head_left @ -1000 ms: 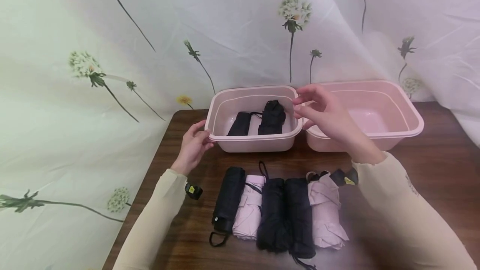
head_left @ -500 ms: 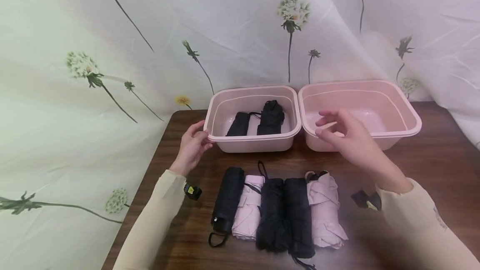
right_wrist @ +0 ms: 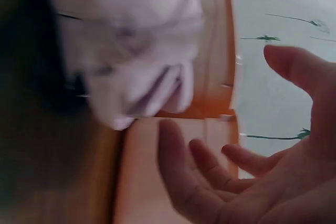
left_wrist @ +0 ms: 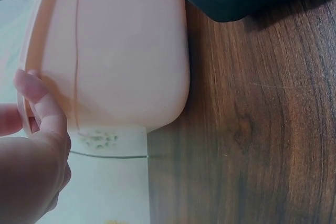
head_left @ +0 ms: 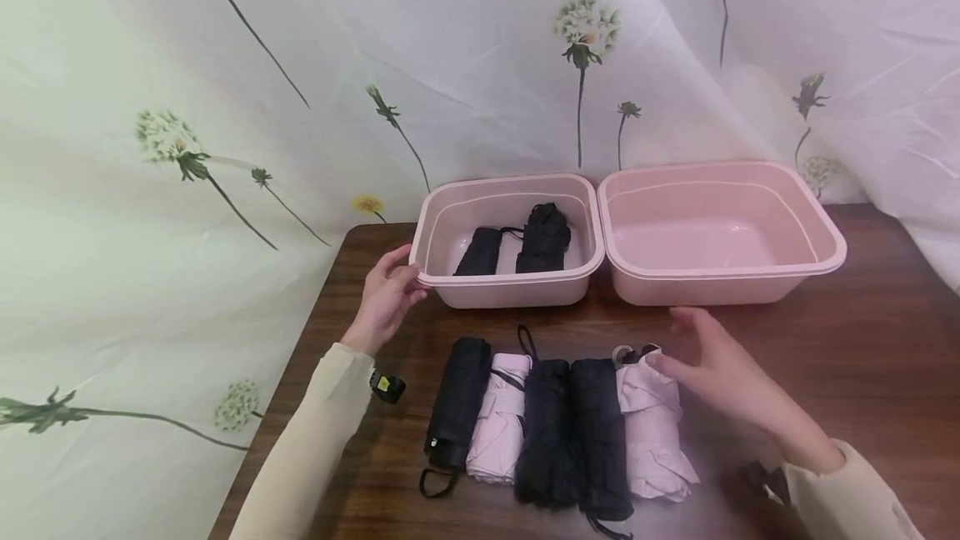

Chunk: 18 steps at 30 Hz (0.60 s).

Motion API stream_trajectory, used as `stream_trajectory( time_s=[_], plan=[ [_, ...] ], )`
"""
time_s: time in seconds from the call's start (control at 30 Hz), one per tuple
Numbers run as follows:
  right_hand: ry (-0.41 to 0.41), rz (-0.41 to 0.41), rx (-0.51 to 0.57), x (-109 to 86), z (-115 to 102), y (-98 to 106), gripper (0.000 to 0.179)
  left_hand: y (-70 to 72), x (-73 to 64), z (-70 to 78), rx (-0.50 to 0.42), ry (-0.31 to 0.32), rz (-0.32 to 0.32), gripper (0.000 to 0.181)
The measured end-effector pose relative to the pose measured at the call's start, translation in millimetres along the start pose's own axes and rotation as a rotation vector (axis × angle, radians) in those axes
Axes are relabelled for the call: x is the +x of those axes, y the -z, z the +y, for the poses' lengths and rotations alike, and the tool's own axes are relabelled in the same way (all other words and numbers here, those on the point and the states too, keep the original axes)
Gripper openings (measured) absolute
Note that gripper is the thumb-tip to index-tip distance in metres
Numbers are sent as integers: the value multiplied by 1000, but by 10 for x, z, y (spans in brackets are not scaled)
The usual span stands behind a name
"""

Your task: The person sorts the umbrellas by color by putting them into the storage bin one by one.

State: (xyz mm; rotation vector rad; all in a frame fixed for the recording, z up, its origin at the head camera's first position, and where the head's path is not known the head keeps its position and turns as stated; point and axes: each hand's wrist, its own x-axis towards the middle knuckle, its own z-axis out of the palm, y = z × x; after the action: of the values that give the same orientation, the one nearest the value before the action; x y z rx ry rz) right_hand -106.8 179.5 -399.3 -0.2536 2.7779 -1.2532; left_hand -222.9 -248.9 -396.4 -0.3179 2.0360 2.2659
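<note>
My left hand (head_left: 384,298) pinches the left corner of the rim of a pink plastic basin (head_left: 517,292); in the left wrist view its thumb and fingers lie on either side of that rim. Two folded black umbrellas (head_left: 546,240) lie inside the basin. My right hand (head_left: 731,373), fingers spread and relaxed, is over the table beside the upper end of a folded pink umbrella (head_left: 656,440), the rightmost of a row. Whether it touches the umbrella I cannot tell. The right wrist view shows the pink umbrella (right_wrist: 142,40) blurred, apart from the fingers.
Left of that umbrella lie two black umbrellas (head_left: 546,432), another pink umbrella (head_left: 497,432) and a black umbrella (head_left: 459,398) with a wrist loop. A second pink basin (head_left: 720,288) stands against the first on the right. A flowered curtain (head_left: 480,65) hangs behind the wooden table (head_left: 885,340).
My right hand has moved from the rim between the two basins, rightward and then down toward the row's rightmost pink umbrella. My left hand stays on the left basin's rim.
</note>
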Motion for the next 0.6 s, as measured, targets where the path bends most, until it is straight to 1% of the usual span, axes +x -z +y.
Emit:
stream_trajectory(
  time_s=[0.1,0.2,0.23,0.4,0.47,0.6],
  plan=[
    [-11,-18,-54,-96,90,-87,83,-4,7,-11,-7,-4,2,48],
    [-23,-41,-75,-176,127,-172,90,-6,-3,-10,-23,-8,-7,49],
    [-27,-49,-80,-197,132,-198,92,-16,-25,10,-22,-7,-11,49],
    [-63,-80,-89,-275,113,-321,101,-26,-35,21,-17,-7,-10,49],
    [-83,-93,-90,-294,96,-357,104,-16,-12,-3,-11,-12,-5,49],
    [-105,-114,-120,-311,85,-419,107,-18,-17,8,-4,-9,-4,49]
  ],
)
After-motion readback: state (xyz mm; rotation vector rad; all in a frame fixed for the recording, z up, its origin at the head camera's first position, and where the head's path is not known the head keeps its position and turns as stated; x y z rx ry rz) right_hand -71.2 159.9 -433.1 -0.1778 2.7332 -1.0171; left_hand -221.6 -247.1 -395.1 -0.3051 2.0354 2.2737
